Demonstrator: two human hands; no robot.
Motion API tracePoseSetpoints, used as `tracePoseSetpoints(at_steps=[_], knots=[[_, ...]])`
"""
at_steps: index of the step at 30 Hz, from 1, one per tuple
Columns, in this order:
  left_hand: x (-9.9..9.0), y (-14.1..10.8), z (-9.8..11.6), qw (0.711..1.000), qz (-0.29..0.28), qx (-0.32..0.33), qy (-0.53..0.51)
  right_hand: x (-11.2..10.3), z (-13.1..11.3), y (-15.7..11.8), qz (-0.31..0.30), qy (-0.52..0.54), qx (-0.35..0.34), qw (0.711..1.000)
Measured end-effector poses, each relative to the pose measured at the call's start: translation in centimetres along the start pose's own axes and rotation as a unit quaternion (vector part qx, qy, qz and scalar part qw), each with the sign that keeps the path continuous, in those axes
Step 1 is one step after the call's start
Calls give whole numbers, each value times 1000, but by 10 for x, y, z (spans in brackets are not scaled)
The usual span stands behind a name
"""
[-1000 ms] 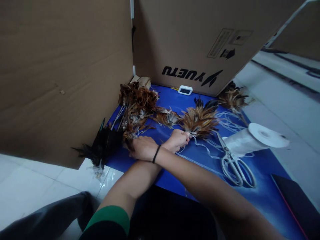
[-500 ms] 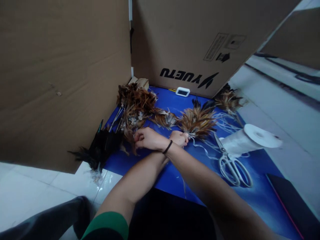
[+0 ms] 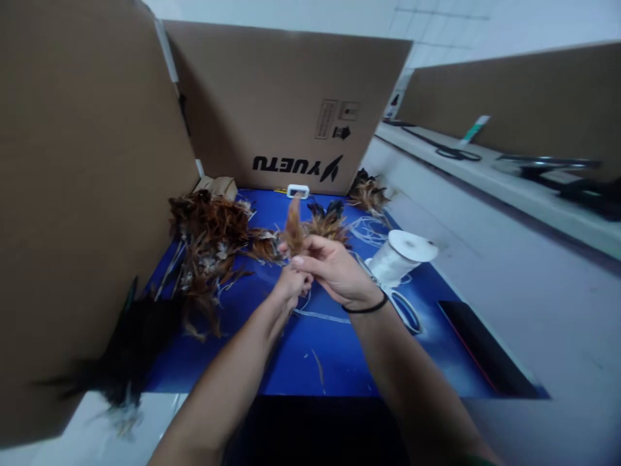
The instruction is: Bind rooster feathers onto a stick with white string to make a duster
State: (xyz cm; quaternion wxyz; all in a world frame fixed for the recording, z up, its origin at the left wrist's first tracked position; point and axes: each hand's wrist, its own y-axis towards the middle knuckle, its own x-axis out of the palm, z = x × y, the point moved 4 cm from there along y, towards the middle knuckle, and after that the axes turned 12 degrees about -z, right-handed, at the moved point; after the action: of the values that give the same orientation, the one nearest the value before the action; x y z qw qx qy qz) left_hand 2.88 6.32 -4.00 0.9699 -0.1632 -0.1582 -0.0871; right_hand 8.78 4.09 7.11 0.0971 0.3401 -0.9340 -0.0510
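My right hand, with a black band at its wrist, pinches a small brown feather upright between thumb and fingers. My left hand is closed just below and left of it, close to the feather's base; what its fingers hold is too small to make out. A white ribbon trails to the right beneath the hands. Behind them, a bundle of brown and black feathers is partly hidden. A heap of brown feathers lies at the left.
Black feathers lie at the left edge of the blue table. Right of my hands are a white ribbon spool, scissors and a dark flat object. Cardboard panels stand behind and left. A small white-framed device sits at the back.
My right hand has moved from the feather heap back to the right, bringing a brown feather to my left hand. My arms are no longer crossed. The view has shifted.
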Motion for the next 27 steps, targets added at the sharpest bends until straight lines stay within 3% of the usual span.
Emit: tracePoseSetpoints(at_steps=[4,10,16,19,22,27], knots=[[3,0,0,997,-75,1,-21,-45,-19,-35,163,-14,-117,980],[6,-1,-2,994,-103,2,-24,-82,25,-48,225,40,-104,968],[6,-1,-1,994,-107,7,-26,-85,38,-49,199,68,-117,971],[6,-2,1,994,-100,20,-44,-86,39,-51,186,68,-88,976],[6,-2,1,994,-95,28,-54,-86,40,-50,161,31,-65,984],[4,0,-2,994,-97,24,-47,-79,40,-50,66,-86,-72,991]])
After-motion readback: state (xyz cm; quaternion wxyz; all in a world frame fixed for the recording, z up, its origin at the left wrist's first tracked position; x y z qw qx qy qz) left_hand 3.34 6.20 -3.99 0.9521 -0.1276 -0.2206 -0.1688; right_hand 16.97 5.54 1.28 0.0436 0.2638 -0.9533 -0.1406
